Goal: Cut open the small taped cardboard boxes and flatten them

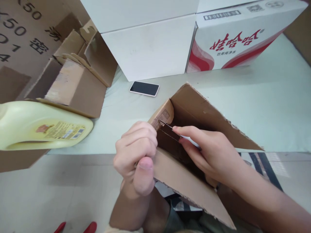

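I hold an open brown cardboard box (194, 106) in front of me, its flaps spread. My left hand (137, 155) is clenched on the box's left corner flap. My right hand (209, 152) reaches inside the box, with the forefinger stretched toward the same corner. It grips a thin white thing (193, 140) whose dark tip touches the inner wall; I cannot tell what it is.
A yellow plastic jug (41, 124) lies on its side at the left. Behind it sit torn brown cartons (75, 81). White boxes (150, 45) and a red-and-white printed carton (238, 38) stand at the back. A phone (144, 88) lies face up on the pale table.
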A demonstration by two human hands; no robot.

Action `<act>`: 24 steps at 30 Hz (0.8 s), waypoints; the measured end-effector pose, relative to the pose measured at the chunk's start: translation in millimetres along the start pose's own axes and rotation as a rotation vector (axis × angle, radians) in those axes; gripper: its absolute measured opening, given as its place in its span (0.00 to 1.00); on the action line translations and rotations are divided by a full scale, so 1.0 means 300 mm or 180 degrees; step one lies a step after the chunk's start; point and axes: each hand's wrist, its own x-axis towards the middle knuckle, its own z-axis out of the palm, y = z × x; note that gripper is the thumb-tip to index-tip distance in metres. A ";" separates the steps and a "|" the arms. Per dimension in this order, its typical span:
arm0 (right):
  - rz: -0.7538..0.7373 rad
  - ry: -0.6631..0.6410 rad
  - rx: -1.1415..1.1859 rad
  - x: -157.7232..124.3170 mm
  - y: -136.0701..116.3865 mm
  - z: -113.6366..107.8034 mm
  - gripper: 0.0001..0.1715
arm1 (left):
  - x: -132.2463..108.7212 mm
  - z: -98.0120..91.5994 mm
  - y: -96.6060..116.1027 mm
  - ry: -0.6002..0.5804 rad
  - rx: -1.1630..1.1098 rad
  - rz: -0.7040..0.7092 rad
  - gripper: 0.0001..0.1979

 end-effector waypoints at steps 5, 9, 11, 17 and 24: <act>-0.0037 0.0042 0.0006 -0.001 0.000 0.007 0.17 | 0.017 0.018 -0.003 0.0162 -0.0333 0.0470 0.20; 0.0094 -0.0083 0.0008 0.003 0.006 0.017 0.17 | 0.025 0.016 -0.003 0.0137 -0.0415 0.0403 0.19; 0.0164 -0.0162 0.0003 0.003 0.009 0.021 0.17 | 0.028 0.010 -0.003 0.0103 -0.0409 0.0392 0.18; 0.0210 -0.0171 0.0000 0.002 0.013 0.021 0.17 | 0.032 0.002 -0.002 0.0009 -0.0373 0.0375 0.17; 0.0214 -0.0225 0.0043 0.010 0.011 0.020 0.17 | 0.034 0.005 -0.003 0.0067 -0.0379 0.0374 0.18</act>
